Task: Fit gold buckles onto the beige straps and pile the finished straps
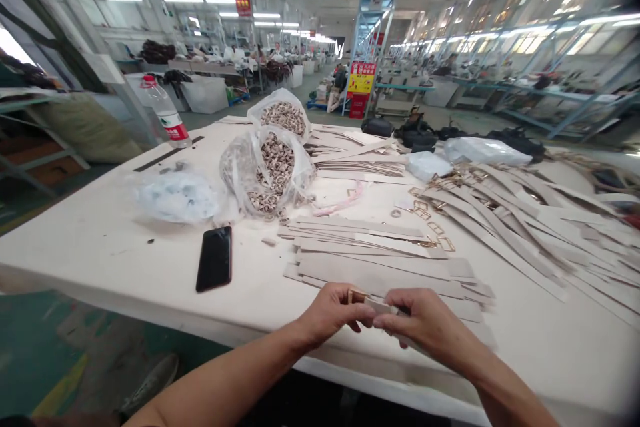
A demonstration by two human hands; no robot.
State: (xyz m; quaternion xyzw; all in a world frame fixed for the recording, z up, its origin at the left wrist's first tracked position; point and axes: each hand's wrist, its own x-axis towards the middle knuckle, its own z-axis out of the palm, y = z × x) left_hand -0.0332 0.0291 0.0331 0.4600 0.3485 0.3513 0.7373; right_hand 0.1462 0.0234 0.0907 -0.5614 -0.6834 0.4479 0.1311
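Note:
Near the table's front edge, my left hand (336, 312) pinches a gold metal buckle (358, 295). My right hand (425, 321) is closed on a grey-beige strap (381, 307) that meets the buckle between the two hands. Whether the strap passes through the buckle is hidden by my fingers. Just behind my hands lies a pile of flat grey strips (370, 263). Several loose gold buckles (436, 228) rest past the pile's right end.
A black phone (215, 259) lies left of the strips. Bags of small loops (275, 170), a clear plastic bag (180, 197) and a bottle (167, 113) stand farther back. Long straps with buckles (510, 220) cover the right side of the table (100, 247).

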